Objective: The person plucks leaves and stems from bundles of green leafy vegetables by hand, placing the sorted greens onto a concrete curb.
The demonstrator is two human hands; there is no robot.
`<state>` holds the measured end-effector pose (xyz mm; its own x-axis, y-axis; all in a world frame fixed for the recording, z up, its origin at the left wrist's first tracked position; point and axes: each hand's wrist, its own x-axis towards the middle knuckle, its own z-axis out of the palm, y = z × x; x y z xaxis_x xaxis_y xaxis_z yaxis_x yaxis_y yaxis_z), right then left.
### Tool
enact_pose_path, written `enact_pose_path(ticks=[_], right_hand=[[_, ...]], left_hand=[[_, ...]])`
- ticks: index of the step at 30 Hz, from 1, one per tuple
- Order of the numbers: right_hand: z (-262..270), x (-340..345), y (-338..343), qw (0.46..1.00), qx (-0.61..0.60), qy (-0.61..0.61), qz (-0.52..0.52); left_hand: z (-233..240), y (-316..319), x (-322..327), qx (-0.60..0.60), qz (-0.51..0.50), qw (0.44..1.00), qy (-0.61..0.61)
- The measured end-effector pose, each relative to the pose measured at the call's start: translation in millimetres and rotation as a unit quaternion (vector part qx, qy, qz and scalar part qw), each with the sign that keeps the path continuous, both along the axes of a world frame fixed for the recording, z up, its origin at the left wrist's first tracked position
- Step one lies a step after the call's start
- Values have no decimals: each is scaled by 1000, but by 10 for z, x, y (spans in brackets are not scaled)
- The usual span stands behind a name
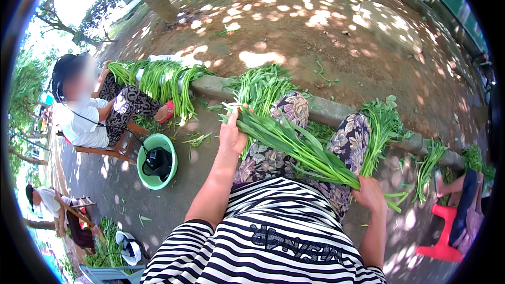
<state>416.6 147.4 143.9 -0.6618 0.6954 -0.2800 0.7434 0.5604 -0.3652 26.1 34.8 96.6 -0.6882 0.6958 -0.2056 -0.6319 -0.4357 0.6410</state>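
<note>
Across my lap lies a bundle of long-leaved water spinach (292,140), held at both ends. My left hand (232,132) grips the upper left end near the leaf tips, its fingers partly hidden by the greens. At the lower right end, my right hand (369,193) is closed around the stems. A few loose stems (395,201) stick out past that hand. Beyond my left knee, a leafy heap of the same greens (262,85) drapes over a concrete curb (329,111). Another bunch (380,130) hangs beside my right knee.
A person (83,106) sits at left on a wooden chair (122,148), touching greens (165,81) laid over the curb. Near them stands a green basin (148,181) holding dark items. Another person (51,205) bends farther back. At right, someone sits by a red plastic stool (442,236).
</note>
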Motion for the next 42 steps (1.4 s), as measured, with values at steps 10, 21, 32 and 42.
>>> enact_pose_path(ticks=[10, 21, 32, 42], right_hand=[[-37, 57, -31, 1000, 2, 5, -26], [-63, 94, -18, 1000, 4, 11, -21], [-55, 92, -29, 1000, -3, 21, -22], [-60, 91, -24, 1000, -6, -6, -25]], left_hand=[[76, 98, -79, 1, 36, 999, 22], [18, 63, -251, -28, 63, 998, 13], [-87, -9, -383, -96, 111, 989, 3], [326, -27, -130, -153, 170, 952, 203]])
